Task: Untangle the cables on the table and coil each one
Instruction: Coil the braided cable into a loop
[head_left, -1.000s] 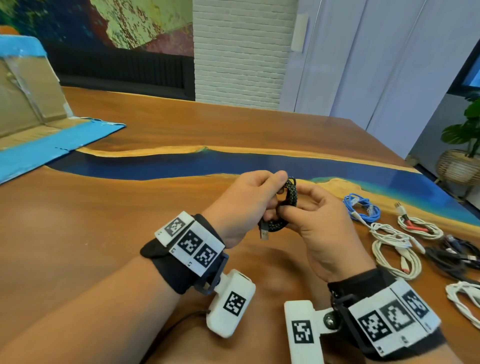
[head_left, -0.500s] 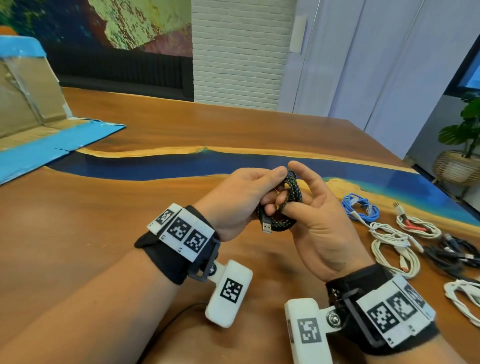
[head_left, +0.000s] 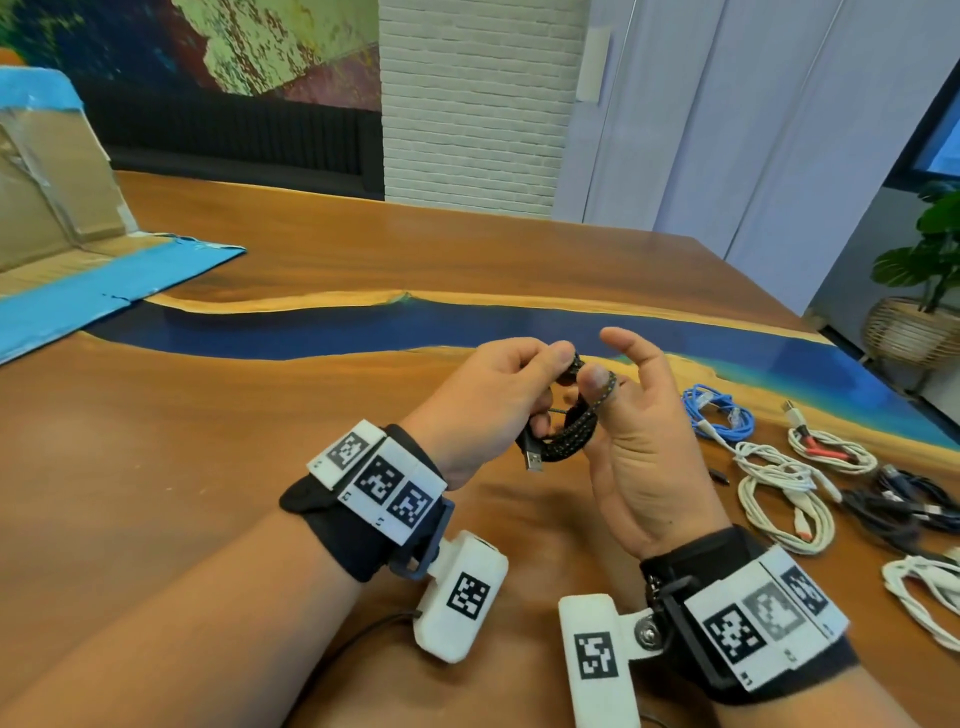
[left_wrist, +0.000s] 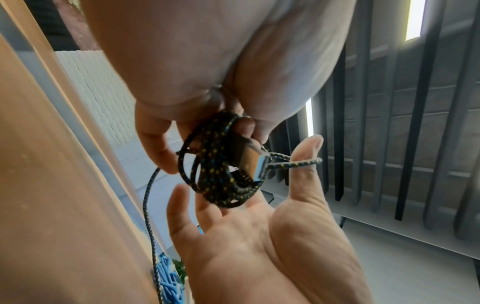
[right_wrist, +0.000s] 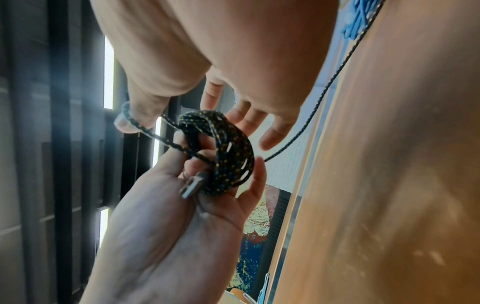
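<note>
A black braided cable (head_left: 569, 434) flecked yellow and blue is wound into a small coil above the wooden table (head_left: 208, 441). My left hand (head_left: 519, 384) grips the coil from the left, fingers curled through it, and its metal USB plug (head_left: 532, 460) hangs below. My right hand (head_left: 636, 410) is beside the coil with fingers spread and palm facing it. One strand loops over the right thumb (head_left: 595, 382). In the left wrist view the coil (left_wrist: 215, 164) sits just above the right palm (left_wrist: 246, 236). In the right wrist view a loose strand (right_wrist: 324, 92) trails off toward the table.
Coiled cables lie on the table at the right: a blue one (head_left: 719, 415), a white one (head_left: 779, 493), a white-and-red one (head_left: 826, 449), black ones (head_left: 904, 506) and another white one (head_left: 930, 587). A cardboard box with blue tape (head_left: 62, 249) sits far left.
My right hand has let go of the coil and spread its fingers, keeping one strand over the thumb. The left hand still holds the coil, turned slightly.
</note>
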